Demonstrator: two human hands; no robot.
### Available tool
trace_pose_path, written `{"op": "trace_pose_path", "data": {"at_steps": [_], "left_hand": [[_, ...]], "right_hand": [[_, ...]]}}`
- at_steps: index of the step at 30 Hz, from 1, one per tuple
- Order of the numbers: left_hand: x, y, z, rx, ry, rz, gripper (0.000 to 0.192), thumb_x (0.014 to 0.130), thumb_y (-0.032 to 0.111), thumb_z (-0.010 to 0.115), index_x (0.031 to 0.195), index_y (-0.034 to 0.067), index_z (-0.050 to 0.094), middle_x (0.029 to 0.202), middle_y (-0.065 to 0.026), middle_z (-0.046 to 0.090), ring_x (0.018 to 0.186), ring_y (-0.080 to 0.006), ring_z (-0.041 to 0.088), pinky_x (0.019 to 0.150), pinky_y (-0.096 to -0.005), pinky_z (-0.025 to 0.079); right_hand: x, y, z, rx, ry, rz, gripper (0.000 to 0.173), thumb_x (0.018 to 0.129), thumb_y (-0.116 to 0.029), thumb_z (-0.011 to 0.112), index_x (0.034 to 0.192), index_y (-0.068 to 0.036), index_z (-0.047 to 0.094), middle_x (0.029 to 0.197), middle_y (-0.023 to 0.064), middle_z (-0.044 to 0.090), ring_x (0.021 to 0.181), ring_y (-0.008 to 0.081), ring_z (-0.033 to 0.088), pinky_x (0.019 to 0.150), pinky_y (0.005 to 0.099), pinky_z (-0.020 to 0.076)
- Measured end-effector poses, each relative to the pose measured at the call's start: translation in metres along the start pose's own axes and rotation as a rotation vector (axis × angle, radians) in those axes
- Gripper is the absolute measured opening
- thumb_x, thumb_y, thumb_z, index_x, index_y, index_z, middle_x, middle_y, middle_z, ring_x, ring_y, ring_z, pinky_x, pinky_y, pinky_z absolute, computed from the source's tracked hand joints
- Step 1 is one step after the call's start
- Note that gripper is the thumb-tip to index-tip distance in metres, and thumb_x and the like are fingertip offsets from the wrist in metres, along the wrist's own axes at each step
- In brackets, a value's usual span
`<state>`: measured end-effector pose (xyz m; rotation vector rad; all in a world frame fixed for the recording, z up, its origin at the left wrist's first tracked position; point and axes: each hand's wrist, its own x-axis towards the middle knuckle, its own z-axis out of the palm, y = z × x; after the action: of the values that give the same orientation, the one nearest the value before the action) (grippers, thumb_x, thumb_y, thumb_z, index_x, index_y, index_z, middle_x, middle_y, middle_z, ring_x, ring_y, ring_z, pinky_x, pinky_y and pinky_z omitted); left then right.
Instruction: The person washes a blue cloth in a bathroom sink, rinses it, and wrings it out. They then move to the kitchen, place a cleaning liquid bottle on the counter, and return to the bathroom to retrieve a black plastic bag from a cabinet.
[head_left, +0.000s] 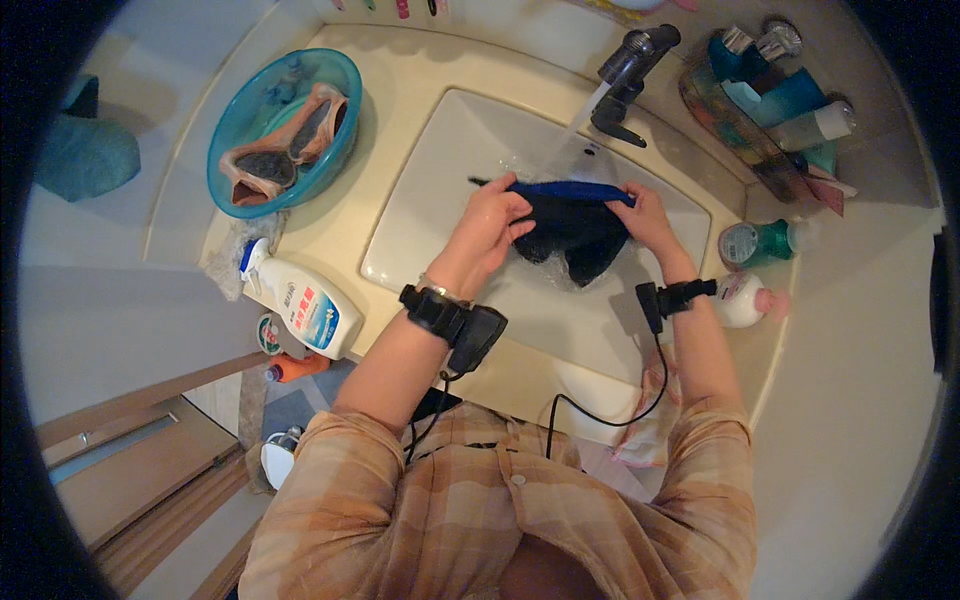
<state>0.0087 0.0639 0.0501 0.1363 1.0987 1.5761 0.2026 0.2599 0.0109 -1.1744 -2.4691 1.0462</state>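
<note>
A dark cloth garment (571, 229) with a blue band along its upper edge hangs stretched between my two hands over the white sink basin (420, 217). My left hand (491, 225) pinches the left end of the band, and a short dark strip sticks out past the fingers. At the other end, my right hand (646, 217) grips the band between thumb and fingers. Water runs from the dark faucet (634, 64) into the basin just behind the cloth. The garment's lower part droops in two lobes, with splashing water around it.
A blue plastic basin (351, 142) holding a pair of pinkish-brown shoes stands left on the counter (405, 67). Near it is a white spray bottle (319, 307). On the right are a caddy of bottles (739, 139), a green bottle (757, 244) and a white pump bottle (739, 300).
</note>
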Motion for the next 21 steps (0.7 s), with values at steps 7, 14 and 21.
{"op": "trace_pose_path", "data": {"at_steps": [7, 14, 21], "left_hand": [[0.035, -0.063, -0.045, 0.091, 0.165, -0.258, 0.073, 0.075, 0.006, 0.054, 0.143, 0.006, 0.028, 0.097, -0.0037, 0.051, 0.085, -0.0168, 0.047, 0.073, -0.0358, 0.046], [0.03, -0.071, -0.057, 0.137, 0.223, -0.292, 0.058, 0.077, 0.011, 0.054, 0.134, 0.009, 0.043, 0.099, -0.0014, 0.052, 0.083, -0.0178, 0.047, 0.069, -0.0359, 0.047], [0.041, -0.092, -0.043, 0.066, 0.216, -0.396, 0.051, 0.086, 0.025, 0.05, 0.136, 0.018, 0.041, 0.118, -0.0037, 0.053, 0.089, -0.0293, 0.051, 0.069, -0.0554, 0.047]], "right_hand": [[0.002, 0.056, 0.096, -0.405, -0.216, 0.049, 0.067, 0.078, -0.037, 0.065, 0.138, -0.029, 0.036, 0.113, 0.0245, 0.057, 0.106, 0.0407, 0.056, 0.088, 0.0487, 0.0464], [0.008, 0.028, 0.145, -0.951, -0.372, 0.085, 0.065, 0.084, -0.024, 0.059, 0.143, -0.029, 0.03, 0.128, 0.0209, 0.05, 0.114, 0.0396, 0.052, 0.091, 0.0477, 0.0457], [0.025, 0.036, 0.153, -0.147, -0.319, 0.117, 0.043, 0.082, -0.023, 0.063, 0.12, -0.003, 0.055, 0.109, 0.0251, 0.061, 0.104, 0.0386, 0.057, 0.089, 0.0408, 0.0459]]}}
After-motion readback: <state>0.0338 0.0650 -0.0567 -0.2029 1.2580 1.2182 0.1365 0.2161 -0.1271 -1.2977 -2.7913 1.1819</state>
